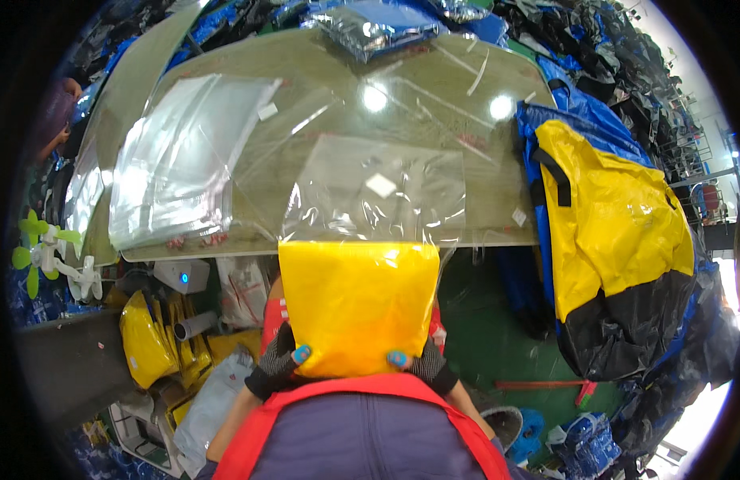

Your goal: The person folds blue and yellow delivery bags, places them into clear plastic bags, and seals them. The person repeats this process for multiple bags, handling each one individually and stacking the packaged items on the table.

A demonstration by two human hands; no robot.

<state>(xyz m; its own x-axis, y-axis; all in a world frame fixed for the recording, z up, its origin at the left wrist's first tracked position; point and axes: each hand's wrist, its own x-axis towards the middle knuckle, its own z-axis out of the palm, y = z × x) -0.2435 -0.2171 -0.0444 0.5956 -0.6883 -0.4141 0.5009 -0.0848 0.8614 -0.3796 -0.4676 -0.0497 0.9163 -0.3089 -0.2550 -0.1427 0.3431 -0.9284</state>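
A: Worktable (434,96) of pale board fills the background, with a stack of clear plastic bags (178,160) at its left.

B: And the hands?

A: Left hand (286,360) and right hand (422,364), gloved, each pinch a lower corner of a folded yellow garment (358,308). Its top sits just inside a glossy clear bag (378,192); most remains outside. A yellow-and-black jacket (618,248) lies right.

1. We see a pale green table (434,96) running across the far half of the scene.
2. On its left part lies a stack of clear plastic bags (178,160).
3. At the near edge, in the middle, one clear bag (378,192) lies flat, its open end hanging over the rim.
4. At the far edge sits a wrapped blue bundle (378,24).
5. A yellow, blue and black jacket (610,232) drapes over the right end.
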